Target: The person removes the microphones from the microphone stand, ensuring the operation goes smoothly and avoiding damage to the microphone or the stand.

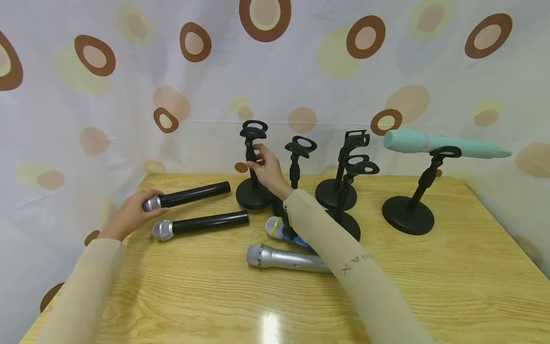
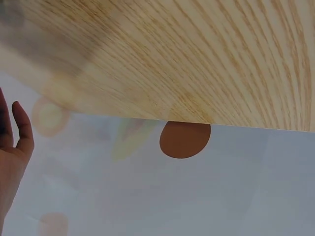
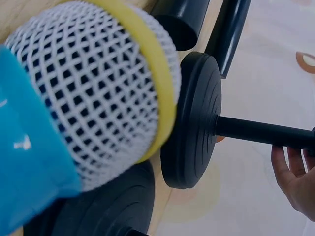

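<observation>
At the table's left, my left hand (image 1: 131, 214) holds the silver mesh head of a black microphone (image 1: 195, 194) between thumb and fingers. In the left wrist view, only part of that hand (image 2: 15, 147) shows at the edge; the microphone is out of sight. My right hand (image 1: 269, 171) grips the pole of a black desktop microphone stand (image 1: 254, 195), just below its clip. The right wrist view shows those fingers against the stand's pole (image 3: 266, 132). Another black microphone (image 1: 210, 222) lies parallel to the first, nearer me.
Under my right forearm lie a blue microphone with a yellow ring (image 1: 274, 227) and a silver microphone (image 1: 292, 259). Several more black stands, including one with a clip (image 1: 362, 166), stand to the right. The rightmost stand (image 1: 408, 215) carries a mint-green microphone (image 1: 464, 145). A patterned curtain hangs behind.
</observation>
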`<state>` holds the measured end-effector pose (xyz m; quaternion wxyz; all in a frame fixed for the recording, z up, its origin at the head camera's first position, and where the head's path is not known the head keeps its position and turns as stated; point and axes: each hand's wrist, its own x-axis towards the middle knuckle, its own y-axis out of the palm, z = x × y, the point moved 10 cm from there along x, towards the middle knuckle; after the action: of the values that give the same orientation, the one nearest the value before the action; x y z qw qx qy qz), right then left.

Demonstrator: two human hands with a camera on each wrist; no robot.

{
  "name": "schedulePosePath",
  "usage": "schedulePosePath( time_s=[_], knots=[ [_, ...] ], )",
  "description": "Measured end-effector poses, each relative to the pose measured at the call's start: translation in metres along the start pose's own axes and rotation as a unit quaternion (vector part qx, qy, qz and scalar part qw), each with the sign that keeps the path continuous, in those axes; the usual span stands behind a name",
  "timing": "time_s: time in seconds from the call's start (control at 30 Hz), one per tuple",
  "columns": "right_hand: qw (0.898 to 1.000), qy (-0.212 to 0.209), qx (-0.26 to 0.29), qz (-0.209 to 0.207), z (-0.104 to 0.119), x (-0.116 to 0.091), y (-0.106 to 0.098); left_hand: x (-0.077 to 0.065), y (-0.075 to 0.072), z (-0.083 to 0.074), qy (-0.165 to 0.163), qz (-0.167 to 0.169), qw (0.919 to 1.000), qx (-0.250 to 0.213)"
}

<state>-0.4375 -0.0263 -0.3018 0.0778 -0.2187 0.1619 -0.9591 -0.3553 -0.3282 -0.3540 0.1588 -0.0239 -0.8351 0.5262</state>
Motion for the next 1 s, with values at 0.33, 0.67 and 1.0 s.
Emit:
schedulePosePath(
  time_s=[0.33, 0.67, 1.0],
  knots=[
    [1.000, 0.014, 0.011, 0.017, -0.010, -0.001, 0.006, -0.001, 0.007, -0.001, 0.004, 0.005, 1.0000, -0.002],
    [1.000, 0.013, 0.012, 0.019, -0.011, -0.001, 0.009, -0.003, 0.014, 0.004, 0.001, 0.028, 0.9994, 0.019],
    [0.999, 0.029, 0.022, 0.029, -0.019, -0.004, 0.015, -0.004, 0.017, 0.003, -0.016, 0.041, 0.9969, 0.065]
  ],
)
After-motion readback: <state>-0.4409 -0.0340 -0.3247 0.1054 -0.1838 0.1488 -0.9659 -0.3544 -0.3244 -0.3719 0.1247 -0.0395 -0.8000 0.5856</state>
